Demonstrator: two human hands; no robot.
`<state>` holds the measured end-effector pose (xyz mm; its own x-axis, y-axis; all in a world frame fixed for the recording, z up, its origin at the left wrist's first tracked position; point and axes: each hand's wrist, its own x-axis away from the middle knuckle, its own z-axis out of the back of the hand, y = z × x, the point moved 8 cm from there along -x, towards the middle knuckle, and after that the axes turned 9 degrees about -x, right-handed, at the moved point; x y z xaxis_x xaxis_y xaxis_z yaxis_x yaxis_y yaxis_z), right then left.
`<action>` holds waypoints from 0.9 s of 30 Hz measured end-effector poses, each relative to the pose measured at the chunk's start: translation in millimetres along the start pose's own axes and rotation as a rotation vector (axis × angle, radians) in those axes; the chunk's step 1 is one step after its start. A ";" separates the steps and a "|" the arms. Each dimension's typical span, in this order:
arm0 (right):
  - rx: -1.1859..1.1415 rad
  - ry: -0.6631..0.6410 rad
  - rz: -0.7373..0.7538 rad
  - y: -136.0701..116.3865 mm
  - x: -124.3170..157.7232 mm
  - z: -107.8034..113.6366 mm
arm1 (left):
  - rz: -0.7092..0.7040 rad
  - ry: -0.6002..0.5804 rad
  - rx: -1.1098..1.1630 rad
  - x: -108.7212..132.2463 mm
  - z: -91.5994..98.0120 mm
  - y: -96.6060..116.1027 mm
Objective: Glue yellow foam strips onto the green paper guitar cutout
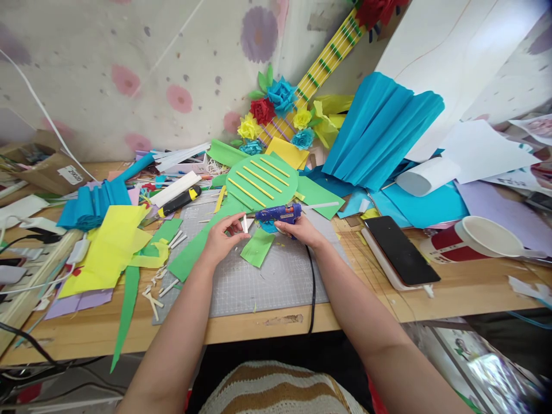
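Note:
My right hand (299, 229) is closed around a blue hot glue gun (278, 214), whose nozzle points left; a glue stick (321, 205) juts from its back. Between the fingertips of my left hand (226, 234) is a short white paper stick (245, 224), right by the nozzle. Below them a small green paper piece (257, 248) lies on the grey cutting mat (276, 290). Just beyond my hands is a round green paper shape (263, 183) with several yellow strips across it. A long green sheet (194, 253) extends under my left hand.
A yellow-black utility knife (179, 201) and short white sticks (176, 238) lie at the left. A phone (401, 250) and a paper cup (478, 238) stand right. Behind leans a paper-flower guitar (323, 63), beside blue crepe paper (379, 132). The glue gun's cord (313, 287) hangs over the front edge.

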<state>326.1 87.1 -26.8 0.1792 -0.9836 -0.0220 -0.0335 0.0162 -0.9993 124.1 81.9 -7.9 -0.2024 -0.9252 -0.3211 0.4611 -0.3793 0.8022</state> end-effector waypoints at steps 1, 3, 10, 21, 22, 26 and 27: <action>0.008 -0.023 -0.016 1.1 0.3 -1.0 | 0.002 0.001 0.002 -0.1 -0.1 -0.6; 0.033 -0.073 -0.053 4.1 0.8 -3.1 | 0.009 0.006 0.008 -0.3 0.1 -1.9; 0.083 -0.099 -0.097 7.5 1.4 -1.1 | 0.030 0.008 0.018 -0.9 1.1 -2.9; 0.094 -0.145 -0.177 11.2 3.2 -2.7 | 0.046 0.018 0.014 -1.4 2.0 -6.7; 0.092 -0.146 -0.183 11.4 3.5 -2.7 | 0.049 0.017 0.016 -1.4 1.6 -7.4; 0.071 -0.154 -0.178 12.2 3.9 -2.7 | 0.100 0.034 0.032 -1.8 3.3 -8.4; 0.053 -0.152 -0.166 11.9 3.6 -2.5 | 0.125 0.051 0.032 -1.9 5.6 -9.4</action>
<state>323.9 83.3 -38.8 0.3237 -0.9354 0.1422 0.0599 -0.1297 -0.9897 115.3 87.3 -12.0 -0.1004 -0.9650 -0.2422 0.4522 -0.2611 0.8528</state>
